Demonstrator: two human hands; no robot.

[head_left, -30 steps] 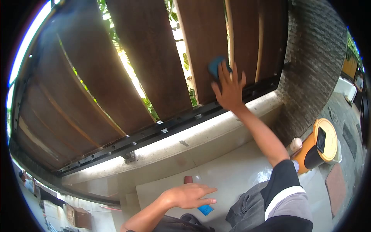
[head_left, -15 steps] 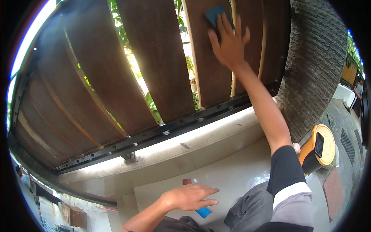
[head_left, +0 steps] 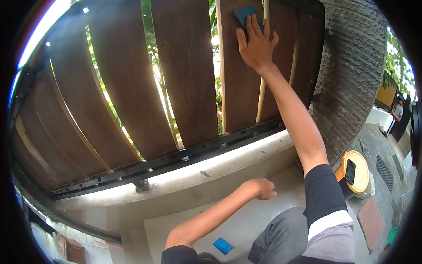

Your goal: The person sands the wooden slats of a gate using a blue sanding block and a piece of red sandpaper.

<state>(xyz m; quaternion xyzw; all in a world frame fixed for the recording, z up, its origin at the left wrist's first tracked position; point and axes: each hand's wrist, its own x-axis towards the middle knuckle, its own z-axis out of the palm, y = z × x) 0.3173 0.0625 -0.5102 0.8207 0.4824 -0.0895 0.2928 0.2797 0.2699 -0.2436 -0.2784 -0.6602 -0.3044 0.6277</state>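
My right hand is raised at the upper right, pressing a dark blue-grey sheet flat against a brown wooden slat of the fence. Its fingertips lie over the sheet, with thumb and little finger spread. Lower down, my left hand hangs over the pale tiled floor with its fingers curled; whether anything is inside them is hidden. On the tiles below it lies a bright blue packet, touched by neither hand.
A black metal rail runs under the slats above a concrete ledge. At right are a textured wall and a yellow-lidded container with a phone on it. A person is far right. A brown box sits lower left.
My left hand has moved up and right, away from the blue packet, and its fingers have curled. My right hand stays on the sheet at nearly the same spot. The camera view has shifted slightly.
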